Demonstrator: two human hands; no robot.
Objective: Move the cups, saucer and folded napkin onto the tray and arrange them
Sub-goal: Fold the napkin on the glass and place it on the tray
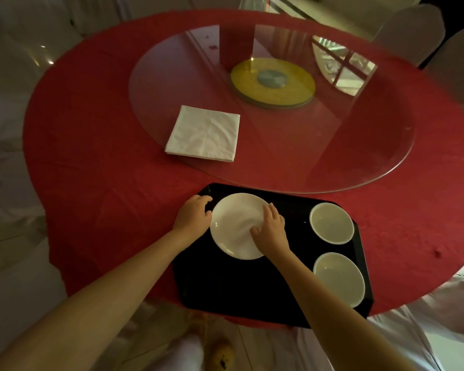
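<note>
A black tray (225,285) lies at the near edge of the red round table. On its far left part sits a white saucer (233,223). My left hand (194,214) grips the saucer's left rim, fingers curled at the tray's far corner. Spread fingers of my right hand (271,227) rest flat on the saucer's right side. Two white cups stand on the tray's right side, one farther (332,223) and one nearer (338,279). A folded white napkin (204,133) lies on the glass turntable, beyond the tray and to its left.
The glass turntable (346,145) covers the table's middle, with a yellow hub (272,83) at its centre. White-covered chairs (410,30) stand around the far side. The red cloth (91,183) is bare left of the tray. My feet show below the table edge.
</note>
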